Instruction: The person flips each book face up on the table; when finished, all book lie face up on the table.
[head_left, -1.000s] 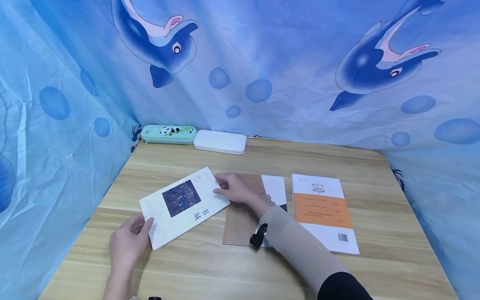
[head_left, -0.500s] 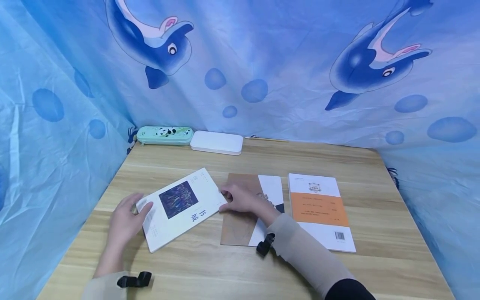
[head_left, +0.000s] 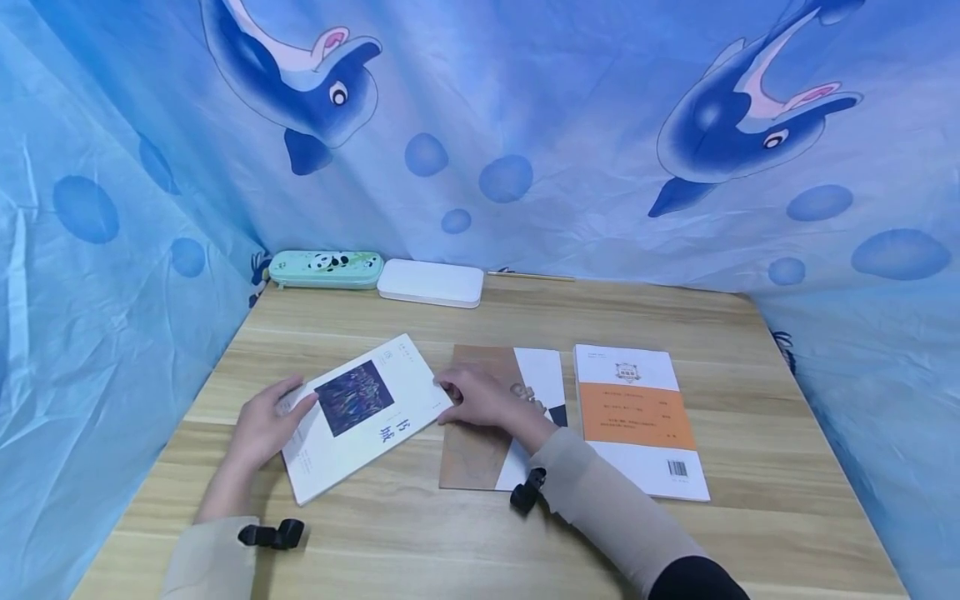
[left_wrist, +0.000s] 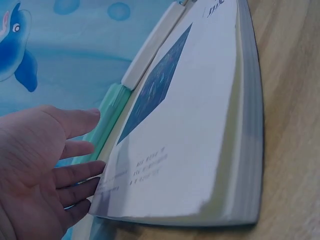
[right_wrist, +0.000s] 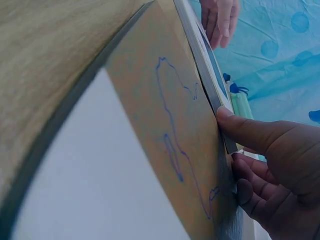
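A thick white book (head_left: pixel 341 454) with a dark picture on its cover lies at a slant on the left of the table. My right hand (head_left: pixel 483 397) pinches its right corner; in the right wrist view the thumb (right_wrist: pixel 245 131) presses the edge and the other fingers curl beneath. My left hand (head_left: pixel 264 423) is at the book's left end, and the left wrist view has its fingers extended, their tips at the cover's edge. Under my right hand and forearm lies a brown and white book (head_left: pixel 474 458), partly hidden.
A white and orange book (head_left: pixel 637 412) lies to the right. Along the back edge stand a green panda pencil case (head_left: pixel 326 269), a white case (head_left: pixel 431 283) and a thin gold-coloured stick (head_left: pixel 532 276). A blue dolphin-print curtain (head_left: pixel 585 100) hangs behind the wooden table (head_left: pixel 420 550).
My left hand has gone from the book's lower left corner up along its left end. My right hand keeps its pinch on the book's corner. The view has shifted slightly.
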